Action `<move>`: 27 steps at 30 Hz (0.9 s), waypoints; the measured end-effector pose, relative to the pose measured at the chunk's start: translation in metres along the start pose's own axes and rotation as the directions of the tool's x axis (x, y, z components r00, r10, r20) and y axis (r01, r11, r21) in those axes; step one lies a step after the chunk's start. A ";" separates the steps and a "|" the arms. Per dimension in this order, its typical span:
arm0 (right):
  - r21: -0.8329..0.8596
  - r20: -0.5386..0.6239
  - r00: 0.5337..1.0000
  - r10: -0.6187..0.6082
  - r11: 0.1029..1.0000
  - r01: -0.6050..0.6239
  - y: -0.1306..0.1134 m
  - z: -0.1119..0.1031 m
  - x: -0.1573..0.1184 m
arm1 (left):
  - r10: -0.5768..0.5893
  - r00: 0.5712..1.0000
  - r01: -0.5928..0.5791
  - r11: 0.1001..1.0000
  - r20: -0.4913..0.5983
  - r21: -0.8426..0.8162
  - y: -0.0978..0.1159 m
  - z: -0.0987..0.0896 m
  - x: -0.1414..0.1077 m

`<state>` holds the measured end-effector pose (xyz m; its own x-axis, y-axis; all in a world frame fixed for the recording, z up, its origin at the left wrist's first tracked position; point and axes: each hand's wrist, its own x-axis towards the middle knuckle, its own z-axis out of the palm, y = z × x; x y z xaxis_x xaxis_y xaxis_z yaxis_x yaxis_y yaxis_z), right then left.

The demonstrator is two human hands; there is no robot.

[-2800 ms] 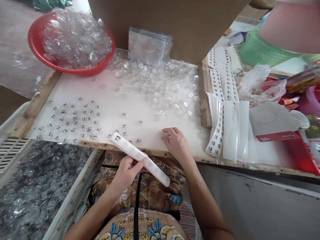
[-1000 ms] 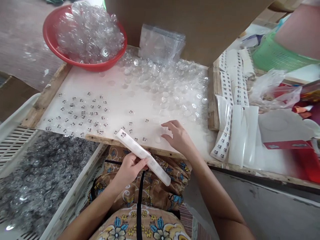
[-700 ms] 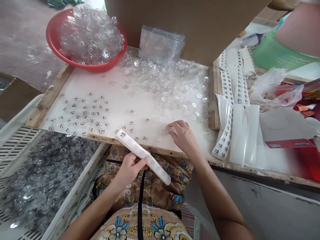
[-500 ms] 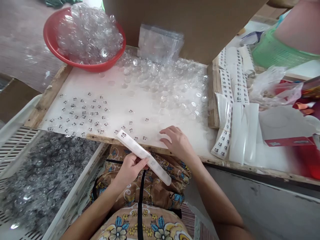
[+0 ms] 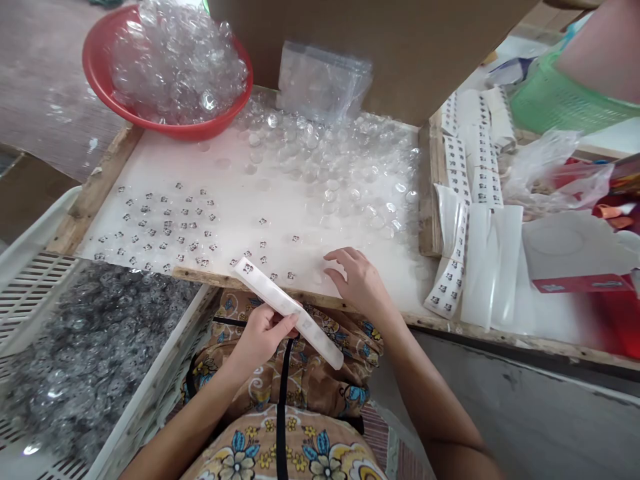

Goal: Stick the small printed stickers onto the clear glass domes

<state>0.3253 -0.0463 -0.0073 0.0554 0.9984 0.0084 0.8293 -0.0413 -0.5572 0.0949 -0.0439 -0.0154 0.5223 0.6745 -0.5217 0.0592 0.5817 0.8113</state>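
My left hand (image 5: pixel 267 333) is closed around a white sticker strip (image 5: pixel 320 341), pinching it near its middle. The strip slants over the table's front edge, and a small panda print shows at its upper end. My right hand (image 5: pixel 357 280) is over the white tabletop, its fingers curved and the thumb apart from them. Close to those fingertips lies a faint clear plastic piece (image 5: pixel 317 275); whether they touch it I cannot tell. Several clear pieces with panda stickers (image 5: pixel 167 227) are spread across the table's left side. Plain clear domed pieces (image 5: pixel 350 180) lie toward the back right.
A red basin (image 5: pixel 195 130) heaped with clear pieces stands back left, beside a cardboard box (image 5: pixel 390 53). Below left, a white crate (image 5: pixel 40 277) holds many finished-looking pieces. Sticker strips (image 5: pixel 485 160) lie beyond a wooden rail (image 5: pixel 429 200) on the right.
My right hand has shifted very slightly to the right, its fingers still curved. The left hand keeps its hold on the strip. The whole view has moved a little.
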 end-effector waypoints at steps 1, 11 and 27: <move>0.008 -0.004 1.000 -0.008 1.000 0.008 0.001 0.001 0.001 | 0.000 1.000 0.000 1.000 -0.006 0.004 0.001 0.000 0.000; 0.406 0.013 0.999 0.037 0.913 -0.039 -0.046 -0.005 -0.006 | 0.035 0.999 -0.036 0.999 0.042 0.027 0.003 0.009 -0.003; 0.477 -0.272 0.961 -0.056 0.859 0.185 -0.100 0.032 -0.012 | 0.192 0.981 -0.192 0.915 0.037 0.355 -0.024 0.003 -0.001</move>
<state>0.2237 -0.0532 0.0220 0.1582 0.9512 0.2648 0.4576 0.1670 -0.8733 0.0954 -0.0601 -0.0336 0.5551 0.7562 -0.3465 0.2561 0.2410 0.9361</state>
